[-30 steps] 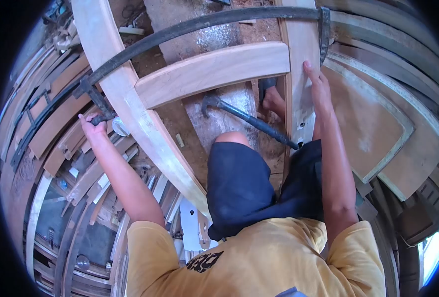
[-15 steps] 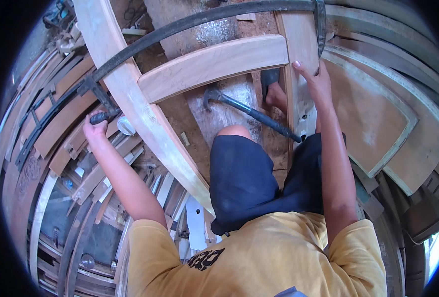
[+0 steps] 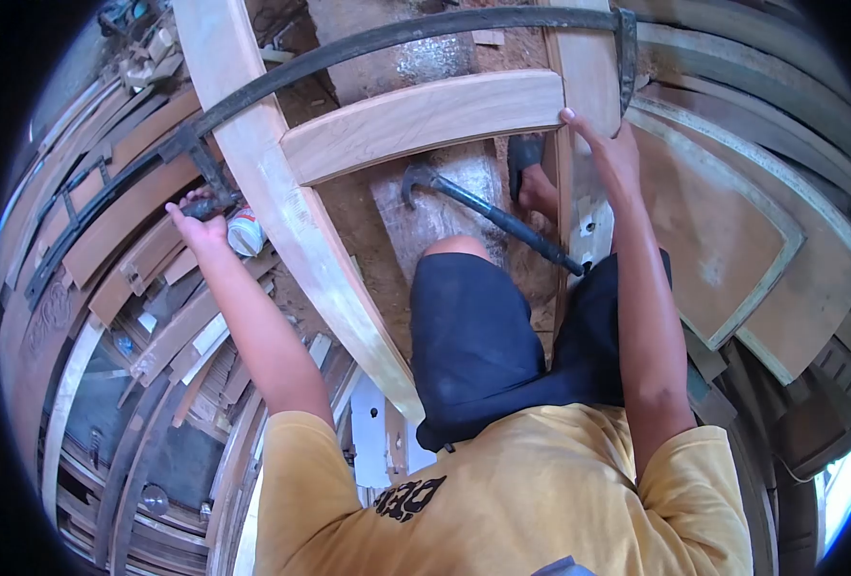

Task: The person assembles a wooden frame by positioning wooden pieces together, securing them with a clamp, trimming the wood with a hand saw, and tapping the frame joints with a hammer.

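A long metal bar clamp [image 3: 387, 40] spans a pale wooden frame, crossing both uprights. My left hand [image 3: 203, 226] is at the clamp's dark screw handle [image 3: 208, 207], fingers curled behind it and thumb sticking out. The left upright [image 3: 296, 226] slants down toward my lap. A curved crossrail [image 3: 425, 123] joins it to the right upright [image 3: 587, 86]. My right hand [image 3: 612, 149] grips the right upright, thumb reaching to the crossrail's end; its other fingers are mostly hidden. Below the crossrail a claw hammer [image 3: 492, 216] rests with its handle end by my thigh.
A white container [image 3: 246, 233] stands beside the clamp handle. Stacked boards [image 3: 128, 240] and offcuts fill the left side. Curved wooden panels [image 3: 713, 221] lie along the right. A foot in a dark sandal [image 3: 533, 178] shows beyond the hammer.
My left hand has turned on the clamp handle, thumb now stretched outward. The frame and clamp sit slightly further right in view. My right thumb has shifted up against the crossrail's end.
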Demonstrator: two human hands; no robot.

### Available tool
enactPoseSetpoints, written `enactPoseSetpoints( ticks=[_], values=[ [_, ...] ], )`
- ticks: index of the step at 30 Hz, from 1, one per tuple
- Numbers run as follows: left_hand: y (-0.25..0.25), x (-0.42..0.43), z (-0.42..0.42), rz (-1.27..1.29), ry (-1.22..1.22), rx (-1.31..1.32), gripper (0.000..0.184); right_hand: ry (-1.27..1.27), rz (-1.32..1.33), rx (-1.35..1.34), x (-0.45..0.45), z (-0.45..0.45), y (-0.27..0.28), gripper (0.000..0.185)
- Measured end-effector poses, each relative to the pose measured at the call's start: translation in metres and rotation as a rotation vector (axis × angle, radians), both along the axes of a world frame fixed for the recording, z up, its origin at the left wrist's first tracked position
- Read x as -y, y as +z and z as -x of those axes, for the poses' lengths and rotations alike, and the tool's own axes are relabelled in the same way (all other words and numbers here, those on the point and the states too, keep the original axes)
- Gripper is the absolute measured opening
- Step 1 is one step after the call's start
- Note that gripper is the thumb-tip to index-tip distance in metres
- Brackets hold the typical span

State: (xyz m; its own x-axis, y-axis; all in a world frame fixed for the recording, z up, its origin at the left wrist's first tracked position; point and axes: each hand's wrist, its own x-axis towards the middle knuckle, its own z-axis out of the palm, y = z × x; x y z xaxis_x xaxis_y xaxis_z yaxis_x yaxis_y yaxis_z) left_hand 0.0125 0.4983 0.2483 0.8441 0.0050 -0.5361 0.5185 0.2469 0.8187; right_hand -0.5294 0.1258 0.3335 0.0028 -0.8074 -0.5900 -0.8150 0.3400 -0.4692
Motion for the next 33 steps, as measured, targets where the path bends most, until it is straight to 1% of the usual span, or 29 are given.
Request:
enactPoseSetpoints(
  ticks=[2, 4, 6, 8, 9, 10, 11, 12, 13, 14, 15, 16, 18, 20, 21, 22, 24, 25, 26, 28, 31, 33],
  values=[
    [0.005, 0.000, 0.013, -0.220, -0.050, -0.111, 0.059, -0.012, -0.017, 0.028, -0.001, -0.001, 0.002, 0.095],
    [0.010, 0.003, 0.039, -0.228, -0.056, -0.091, 0.057, -0.016, -0.028, 0.059, 0.001, 0.000, 0.000, 0.095],
    [0.022, 0.024, 0.087, -0.575, -0.062, 0.169, 0.065, -0.037, -0.086, 0.056, 0.004, 0.005, -0.007, 0.092],
    [0.050, 0.052, 0.139, -1.086, -0.111, 0.340, 0.078, -0.019, -0.044, 0.091, 0.001, 0.003, -0.002, 0.091],
    [0.042, 0.047, 0.154, -1.231, -0.178, 0.526, 0.086, -0.006, -0.013, 0.120, -0.002, 0.001, -0.001, 0.090],
    [0.070, 0.069, 0.187, -1.238, -0.263, 0.549, 0.082, 0.007, 0.003, 0.129, -0.003, 0.011, -0.013, 0.090],
    [0.071, 0.071, 0.206, -1.323, -0.384, 0.698, 0.081, 0.063, 0.043, 0.048, -0.001, 0.029, -0.034, 0.090],
    [0.067, 0.083, 0.242, -1.219, -0.464, 1.050, 0.076, 0.132, 0.098, -0.025, 0.003, 0.031, -0.035, 0.091],
    [0.083, 0.097, 0.268, -1.145, -0.549, 1.049, 0.069, 0.142, 0.113, -0.020, -0.006, 0.035, -0.021, 0.091],
    [0.090, 0.105, 0.290, -1.077, -0.685, 1.015, 0.061, 0.211, 0.192, -0.206, -0.019, 0.042, -0.007, 0.093],
    [0.094, 0.106, 0.307, -1.039, -0.804, 1.060, 0.058, 0.272, 0.277, -0.394, -0.034, 0.050, 0.009, 0.095],
    [0.101, 0.107, 0.320, -0.956, -0.859, 1.067, 0.056, 0.339, 0.293, -0.369, -0.052, 0.063, 0.020, 0.093],
    [0.107, 0.101, 0.343, -0.860, -0.873, 1.060, 0.050, 0.470, 0.326, -0.313, -0.093, 0.085, 0.033, 0.087],
    [0.108, 0.083, 0.354, -0.844, -0.921, 1.039, 0.050, 0.591, 0.351, -0.266, -0.129, 0.095, 0.058, 0.078],
    [0.111, 0.073, 0.356, -0.837, -0.905, 1.052, 0.050, 0.644, 0.357, -0.252, -0.144, 0.100, 0.070, 0.074],
    [0.114, 0.060, 0.356, -0.880, -0.879, 1.050, 0.050, 0.641, 0.375, -0.246, -0.154, 0.104, 0.081, 0.074],
    [0.124, 0.035, 0.352, -0.971, -0.797, 1.040, 0.050, 0.740, 0.185, -0.243, -0.168, 0.115, 0.095, 0.071],
    [0.127, 0.024, 0.348, -1.025, -0.745, 1.032, 0.050, 0.745, 0.123, -0.260, -0.174, 0.117, 0.098, 0.073],
    [0.125, 0.011, 0.345, -1.077, -0.696, 1.023, 0.051, 0.738, 0.140, -0.254, -0.180, 0.121, 0.099, 0.073],
    [0.122, -0.012, 0.334, -1.093, -0.647, 1.040, 0.054, 0.788, 0.123, -0.312, -0.184, 0.122, 0.090, 0.077],
    [0.123, -0.038, 0.321, -1.175, -0.667, 1.013, 0.058, 0.753, 0.226, -0.353, -0.190, 0.115, 0.066, 0.078],
    [0.120, -0.052, 0.315, -1.194, -0.661, 1.020, 0.059, 0.773, 0.233, -0.345, -0.196, 0.103, 0.069, 0.078]
  ],
)
